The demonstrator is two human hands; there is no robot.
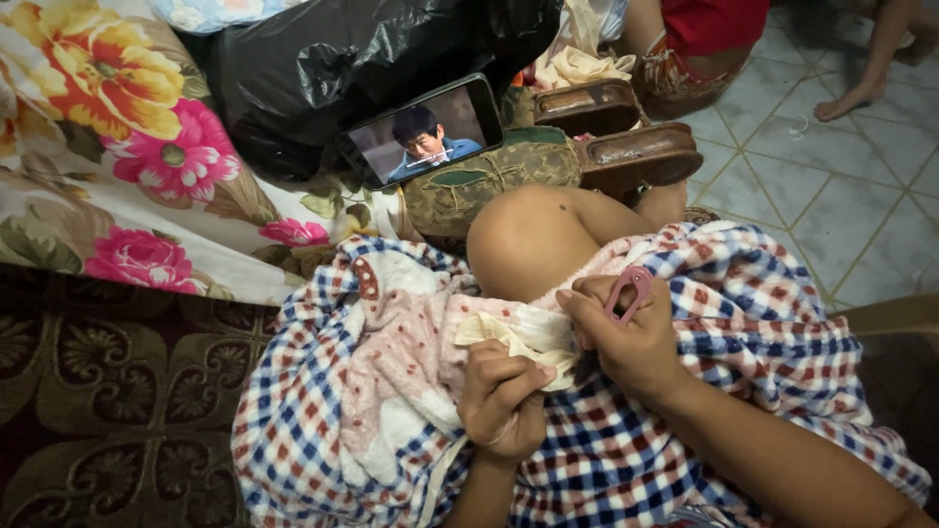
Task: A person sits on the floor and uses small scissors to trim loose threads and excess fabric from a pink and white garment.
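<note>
Centre of frame: the left hand (504, 396) pinches a folded strip of cream fabric (518, 337) shut between thumb and fingers, while the right hand (626, 337) is closed around a small pink thread snipper (629, 291) just above it; the work goes best with the strip held taut and the blades kept off the checked cloth (743, 332) beneath. Room is tight: a bare knee (533, 240) crowds in above, a propped phone (423, 132) sits upper centre, and open tiled floor (831, 186) lies upper right.

Home: floral bedding (117, 147), tiled floor (841, 186)
</note>
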